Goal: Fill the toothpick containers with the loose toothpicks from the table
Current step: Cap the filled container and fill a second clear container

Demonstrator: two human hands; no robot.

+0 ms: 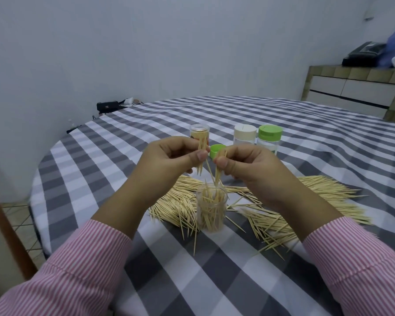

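Both hands, left and right, pinch slim pointed wooden toothpick bundles above the clear open cylindrical container, their fingers partly hiding a far green cap.

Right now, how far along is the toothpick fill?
Done: the open clear container is partly filled. Three capped containers stand behind; contents hard to judge. In hand: left hand and right hand each pinch a small bundle above the open container, tips down. Left: a large loose pile still covers the checked tablecloth, and the loose green cap is not yet on.
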